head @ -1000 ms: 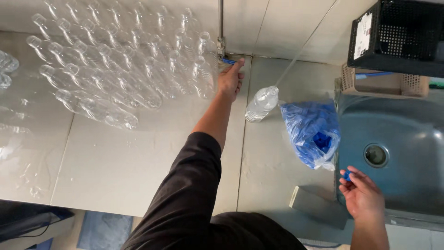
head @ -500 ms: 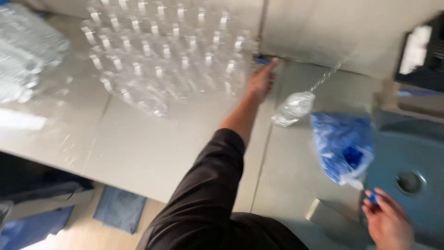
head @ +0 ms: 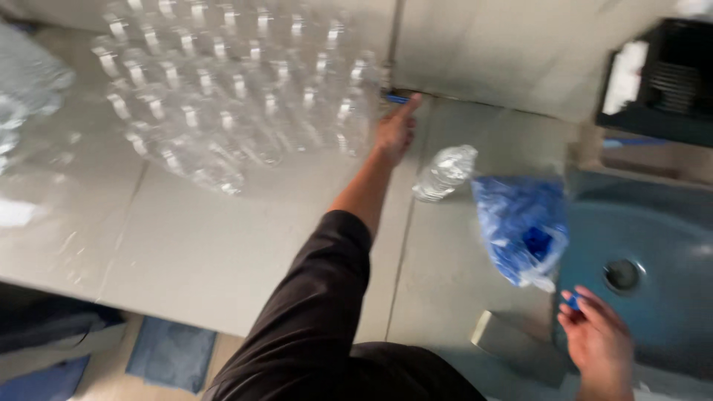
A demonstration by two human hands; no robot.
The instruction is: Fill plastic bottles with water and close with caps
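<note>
My left hand (head: 394, 132) reaches far across the grey counter (head: 223, 245) to the right end of a big stack of clear plastic bottles (head: 238, 96) lying in rows. Its fingertips touch a small blue cap (head: 397, 98) by the back wall; the blur hides whether it grips a bottle. My right hand (head: 600, 343) hovers at the near edge of the blue-grey sink (head: 661, 297), pinching a small blue cap (head: 572, 300) in its fingers. A single clear bottle (head: 444, 172) lies loose between the stack and a clear bag of blue caps (head: 523, 226).
A black plastic crate (head: 661, 78) stands at the back right above the sink. A small metal block (head: 512, 345) lies on the counter near my right hand. More clear plastic (head: 30, 82) sits at far left. Blue cloth (head: 171, 355) lies on the floor below the counter edge.
The view has swung and moved closer, with blur. My left hand stays at the blue cap by the stack's right end; my right hand stays by the sink with its cap.
</note>
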